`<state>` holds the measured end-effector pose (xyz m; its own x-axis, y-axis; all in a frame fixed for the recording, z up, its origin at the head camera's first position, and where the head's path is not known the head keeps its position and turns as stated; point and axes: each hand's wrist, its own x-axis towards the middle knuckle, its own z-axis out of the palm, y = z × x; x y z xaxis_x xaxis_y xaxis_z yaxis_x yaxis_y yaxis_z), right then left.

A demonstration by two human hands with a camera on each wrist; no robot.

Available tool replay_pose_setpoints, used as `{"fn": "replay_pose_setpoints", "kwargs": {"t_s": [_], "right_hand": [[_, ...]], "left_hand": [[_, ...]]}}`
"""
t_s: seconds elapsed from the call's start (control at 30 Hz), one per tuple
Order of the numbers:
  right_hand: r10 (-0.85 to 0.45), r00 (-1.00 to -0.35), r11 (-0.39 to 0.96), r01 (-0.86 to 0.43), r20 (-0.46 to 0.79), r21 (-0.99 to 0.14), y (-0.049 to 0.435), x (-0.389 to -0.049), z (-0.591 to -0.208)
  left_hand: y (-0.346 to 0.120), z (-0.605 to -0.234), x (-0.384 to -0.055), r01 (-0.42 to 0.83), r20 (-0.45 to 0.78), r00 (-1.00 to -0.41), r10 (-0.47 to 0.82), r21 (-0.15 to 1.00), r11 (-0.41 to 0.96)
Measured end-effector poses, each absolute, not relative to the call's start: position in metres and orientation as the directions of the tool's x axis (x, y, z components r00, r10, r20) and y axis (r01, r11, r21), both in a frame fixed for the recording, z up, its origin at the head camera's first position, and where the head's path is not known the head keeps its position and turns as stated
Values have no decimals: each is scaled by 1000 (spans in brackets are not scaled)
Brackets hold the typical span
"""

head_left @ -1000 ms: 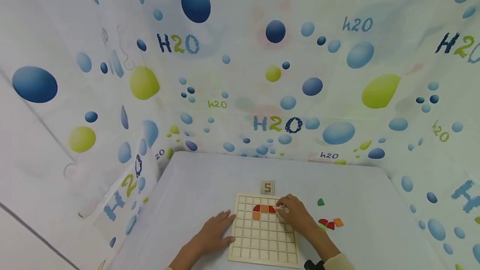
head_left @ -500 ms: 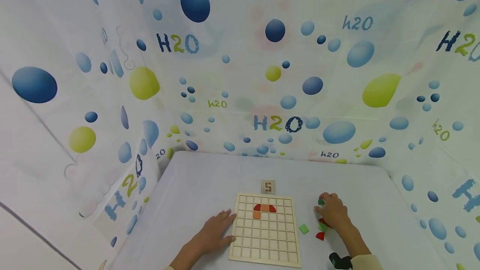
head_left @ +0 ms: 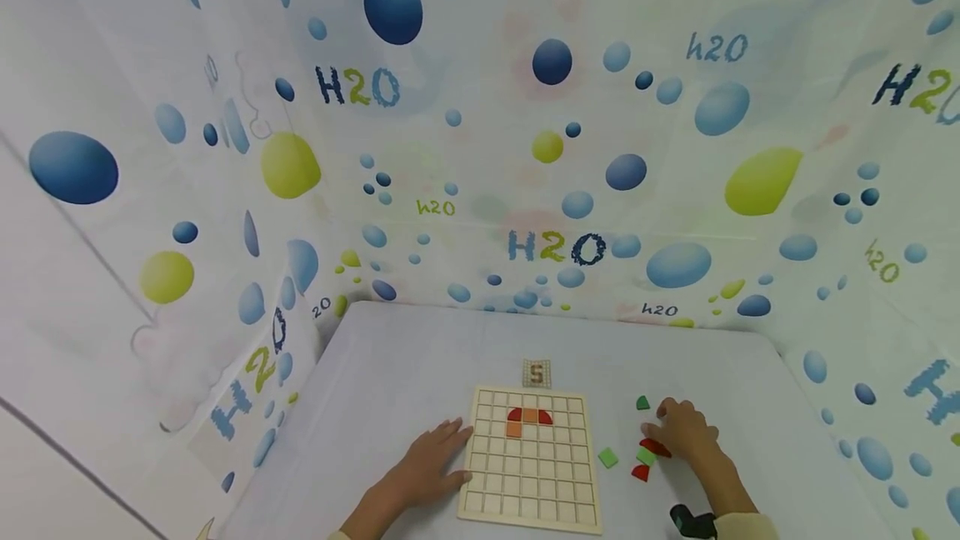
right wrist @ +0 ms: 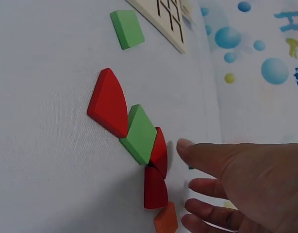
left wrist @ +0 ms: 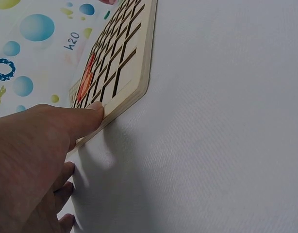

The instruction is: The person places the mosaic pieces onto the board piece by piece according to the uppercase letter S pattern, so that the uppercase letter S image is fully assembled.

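A pale wooden grid board [head_left: 528, 486] lies on the table. Set in its upper cells are two red quarter-round tiles [head_left: 545, 417] and two orange square tiles [head_left: 513, 430]. My left hand [head_left: 427, 467] rests against the board's left side, its thumb [left wrist: 88, 120] touching the edge. Off to the right, my right hand [head_left: 684, 430] hovers beside loose tiles, fingers loosely bent around nothing. Near it are red tiles [right wrist: 108, 104], a light green square tile [right wrist: 139, 134] and an orange tile [right wrist: 167, 219], partly cut off. A dark green quarter-round tile [head_left: 642, 402] sits left of its fingertips.
Behind the board lies a small pattern card [head_left: 536, 373]. Another light green square tile [head_left: 608, 458] lies just right of the board. A dark object [head_left: 692, 522] is at my right wrist. A patterned curtain [head_left: 480, 148] stands behind the white table [head_left: 420, 357].
My right hand has left the board for the loose tiles, then drawn slightly right of the dark green tile. The loose tiles have shifted, and a light green square now lies apart. My left hand stays put.
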<state>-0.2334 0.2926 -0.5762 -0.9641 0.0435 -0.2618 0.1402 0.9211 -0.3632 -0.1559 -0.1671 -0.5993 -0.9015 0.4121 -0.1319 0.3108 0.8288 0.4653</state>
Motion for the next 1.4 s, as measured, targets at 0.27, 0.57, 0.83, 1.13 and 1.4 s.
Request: {"fn": "replay_pose_setpoints", "kwargs": {"t_s": [0.27,0.57,0.83,1.13,1.4], "right_hand": [[-11,-996,904,30,-94,-427,277,-248,-589],[-54,-998,855,-31,-29,-517,271,-250,-596],[-65,-998,858,-44,-22,-511,266,-253,-602],[-18,-998,851,12,-53,-525,265,-242,-600],[-71,-997,855,-44,-32,-517,245,-237,-594]], "left_hand": [[-169,-601,-158,305,-130,-903,410,478,823],[-168,-603,-157,306,-131,-901,413,481,821],[-168,-602,-157,295,-144,-902,406,482,825],[-168,-604,-156,320,-126,-897,423,474,820],[-168,-602,-157,311,-138,-898,418,471,825]]}}
